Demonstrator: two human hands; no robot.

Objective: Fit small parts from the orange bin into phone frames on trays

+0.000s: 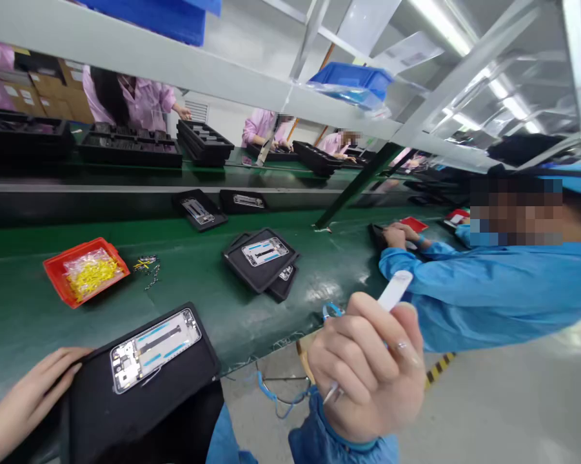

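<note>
My right hand is raised in front of me, its fingers wrapped round a white flat-ended stick. The broad end sticks out above the thumb, and a thin pale tip shows below the fist. At the lower left, my left hand lies with fingers stretched out against the left edge of a black tray. In that tray lies a silver phone frame with blue strips and a dark flat cable. A short thin strip sits beside the frame's lower edge.
A red bin of small yellow parts stands behind the tray, with loose small pieces beside it. Stacked black trays hold more phone frames. A co-worker in a blue sleeve sits at right. A green post rises from the bench.
</note>
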